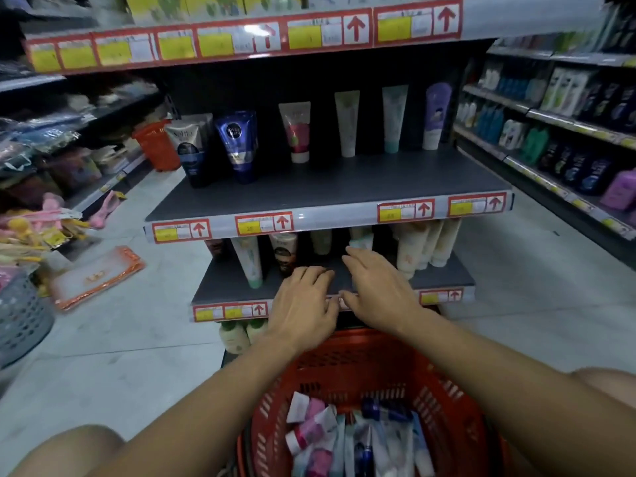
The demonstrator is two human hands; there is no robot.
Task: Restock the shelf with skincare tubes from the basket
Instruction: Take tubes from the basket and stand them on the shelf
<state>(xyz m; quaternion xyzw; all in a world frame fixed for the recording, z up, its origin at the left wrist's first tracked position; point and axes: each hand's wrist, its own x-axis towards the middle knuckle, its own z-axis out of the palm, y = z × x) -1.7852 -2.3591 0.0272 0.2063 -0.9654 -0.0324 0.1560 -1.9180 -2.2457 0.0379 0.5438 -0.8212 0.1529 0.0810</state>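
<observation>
Over the lower shelf (444, 275) of a shop display, both hands reach forward with nothing in them. The left hand (303, 304) lies flat, fingers straight and spread, its fingertips at the shelf's front part. The right hand (375, 287) stretches a little further in, fingers straight too, tips close to a pale tube (361, 239) that stands at the back; whether they touch it I cannot tell.

Below the arms sits the red basket (444, 401), well stocked with skincare tubes (330, 438) lying in a loose heap, white, pink and blue. None has been lifted out at this moment.

On the lower shelf, tubes stand cap-down in short rows: a green-capped one (249, 261) to the left, a dark one (285, 253) beside it, and a cream cluster (426, 244) to the right, with a bare stretch of board between, just where the hands are. The upper shelf (330, 187) holds a single thin row at its back and much open board in front.

My reading is that the person is clearing or judging the gap before filling it, so the restocking is far from done. The next move calls for drawing a hand back down to the basket, picking one tube that matches its neighbours, and standing it cap-down in the gap without knocking the upright ones over.
</observation>
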